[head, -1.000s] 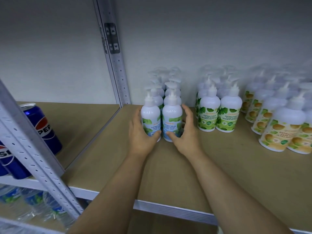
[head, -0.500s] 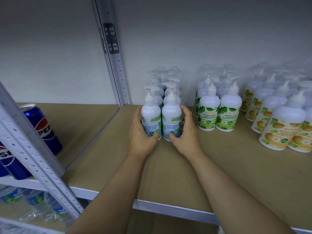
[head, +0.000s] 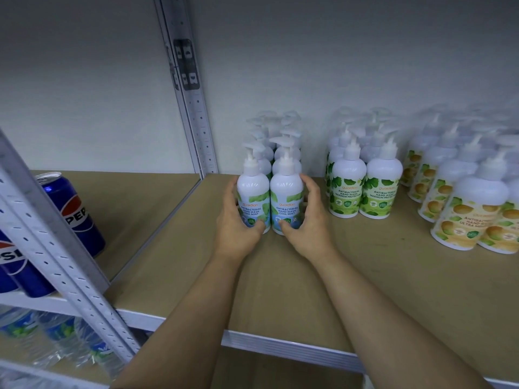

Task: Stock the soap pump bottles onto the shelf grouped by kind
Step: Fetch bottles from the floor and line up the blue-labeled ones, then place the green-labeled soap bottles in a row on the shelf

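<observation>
Two white cool mint pump bottles stand side by side at the front of a double row on the tan shelf (head: 280,290). My left hand (head: 237,226) grips the left cool mint bottle (head: 252,189), thumb across its label. My right hand (head: 309,223) grips the right cool mint bottle (head: 286,192) the same way. Both bottles stand upright and touch each other. More cool mint bottles (head: 280,141) line up behind them toward the wall.
A group of green-leaf maximum protection bottles (head: 365,186) stands to the right, then yellow-label bottles (head: 463,217) at the far right. A grey shelf upright (head: 193,108) rises at the left. Pepsi cans (head: 73,211) sit on the neighbouring shelf, water bottles (head: 56,338) below.
Both hands with the two front bottles have slid slightly back toward the row behind them; the grip is unchanged.
</observation>
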